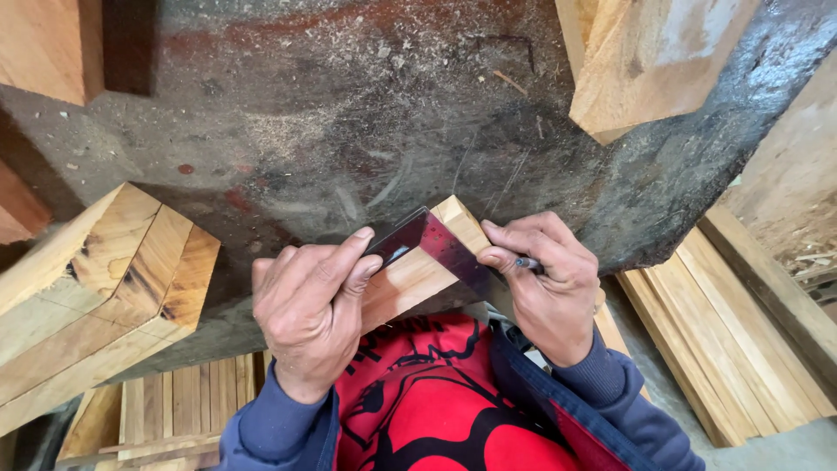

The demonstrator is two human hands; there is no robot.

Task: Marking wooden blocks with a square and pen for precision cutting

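While the left hand (312,307) is pressing its thumb and curled fingers down on a dark metal try square (436,244), the right hand (545,283) is pinching a slim dark pencil (528,262) against that square's outer edge. Beneath the square, a pale squared wooden block (417,277) is lying on the dusty dark workbench (349,131). Left of the block, laminated angled timber pieces (105,288) are resting; right of it, stacked pale planks (724,340) are lying lower down.

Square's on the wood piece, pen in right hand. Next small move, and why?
Probably draw the pen along the square: the left hand presses the square onto the wood piece, and the right hand holds the pen tip beside its blade.
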